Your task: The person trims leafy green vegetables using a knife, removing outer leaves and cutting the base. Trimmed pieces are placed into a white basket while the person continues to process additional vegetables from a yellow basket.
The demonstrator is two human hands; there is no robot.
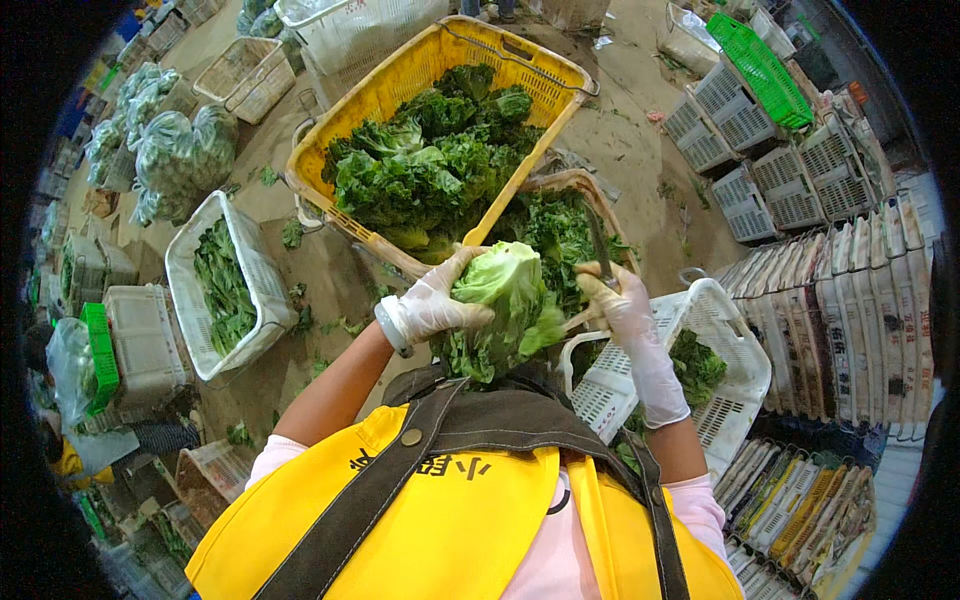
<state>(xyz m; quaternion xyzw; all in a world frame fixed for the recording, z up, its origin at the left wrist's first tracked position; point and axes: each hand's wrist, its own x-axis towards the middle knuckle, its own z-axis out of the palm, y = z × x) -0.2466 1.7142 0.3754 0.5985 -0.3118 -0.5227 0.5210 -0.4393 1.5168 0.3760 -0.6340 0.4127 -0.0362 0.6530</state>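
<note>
In a translucent glove, my left hand grips a head of leafy green lettuce, its pale base tilted up and its leaves hanging toward my apron. My right hand, also gloved, is closed around the handle of a knife whose blade points away from me, apart from the lettuce. Just beyond the lettuce stands a yellow plastic crate holding a heap of dark green leaves. Beside it, partly hidden by my hands, a lower crate holds more loose leaves.
At left, a white crate holds leafy greens. Bags of produce sit behind it. Near my right forearm is a white crate with leaves. Stacked crates line the right side. A person is at far left.
</note>
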